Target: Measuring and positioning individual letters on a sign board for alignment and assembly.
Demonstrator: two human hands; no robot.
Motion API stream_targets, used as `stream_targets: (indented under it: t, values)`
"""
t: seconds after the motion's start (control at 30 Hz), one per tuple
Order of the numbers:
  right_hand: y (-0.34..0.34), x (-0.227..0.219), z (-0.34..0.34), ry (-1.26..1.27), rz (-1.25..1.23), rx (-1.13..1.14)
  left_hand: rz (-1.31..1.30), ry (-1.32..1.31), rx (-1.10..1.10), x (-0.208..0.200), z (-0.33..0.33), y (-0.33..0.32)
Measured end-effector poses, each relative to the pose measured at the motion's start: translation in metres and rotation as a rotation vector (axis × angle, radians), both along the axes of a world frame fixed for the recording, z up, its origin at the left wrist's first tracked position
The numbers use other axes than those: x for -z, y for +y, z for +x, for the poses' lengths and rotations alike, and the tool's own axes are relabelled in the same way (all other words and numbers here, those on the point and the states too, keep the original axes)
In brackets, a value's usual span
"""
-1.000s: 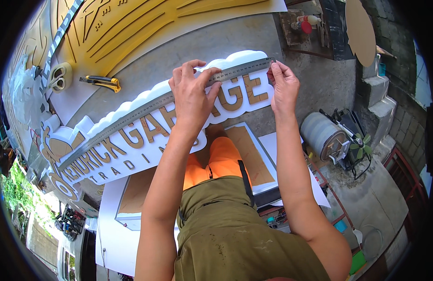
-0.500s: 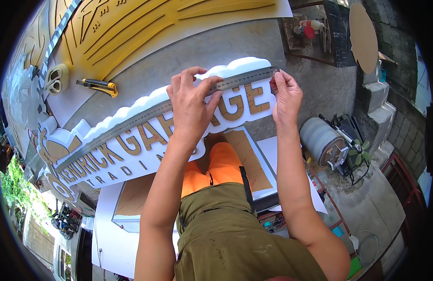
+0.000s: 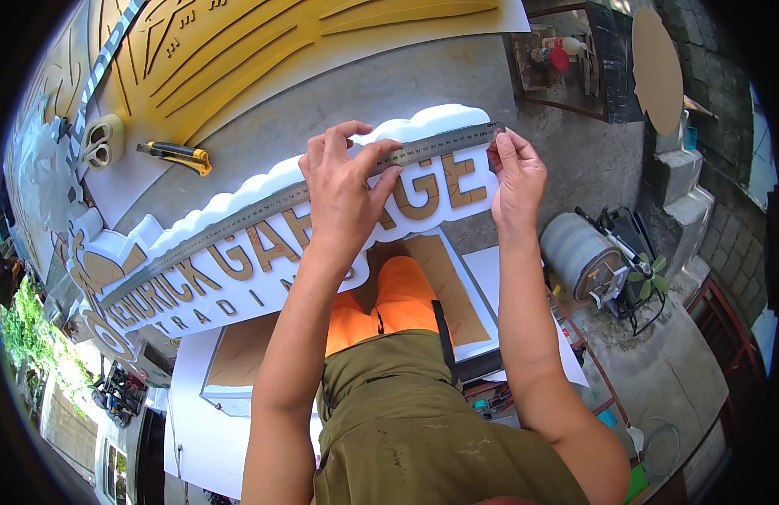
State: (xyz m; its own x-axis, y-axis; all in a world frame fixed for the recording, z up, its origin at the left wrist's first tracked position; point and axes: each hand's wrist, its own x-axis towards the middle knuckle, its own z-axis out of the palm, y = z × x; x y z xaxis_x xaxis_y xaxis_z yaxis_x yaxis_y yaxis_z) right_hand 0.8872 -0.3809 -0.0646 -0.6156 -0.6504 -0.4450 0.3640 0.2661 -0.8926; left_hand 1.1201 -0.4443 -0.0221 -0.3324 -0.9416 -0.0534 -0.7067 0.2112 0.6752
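Note:
A long steel ruler [image 3: 229,219] lies slantwise along a white sign [image 3: 444,119] with a scalloped upper edge and tan cut-out letters. My left hand [image 3: 343,189] is over the ruler right of its middle, with thumb and forefinger on its two edges; its palm hides some letters. At the ruler's right end, my right hand [image 3: 518,177] pinches the tip between thumb and fingers. The ruler's left end reaches the smaller letters near a rounded emblem [image 3: 99,268] on the sign.
Beyond the sign lie a yellow box cutter [image 3: 177,156], cream-handled scissors [image 3: 101,141] and a large gold-painted panel [image 3: 238,63]. Crumpled clear plastic [image 3: 40,168] is at the left. A metal drum [image 3: 579,252] stands on the right, below a dark frame [image 3: 604,76] with a red-capped bottle.
Almost nothing differs. The view has shifted very slightly; both hands keep the same places on the ruler.

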Motion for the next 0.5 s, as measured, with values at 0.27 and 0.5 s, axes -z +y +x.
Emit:
stream_targets:
  t: [0.27, 0.5]
  values:
    - [-0.002, 0.0, 0.001, 0.01, 0.018, 0.003, -0.001, -0.009, 0.001, -0.002, 0.0, -0.002]
    - [-0.006, -0.032, 0.025, 0.928, 0.176, -0.265, -0.037, 0.034, -0.029, -0.004, 0.012, 0.003]
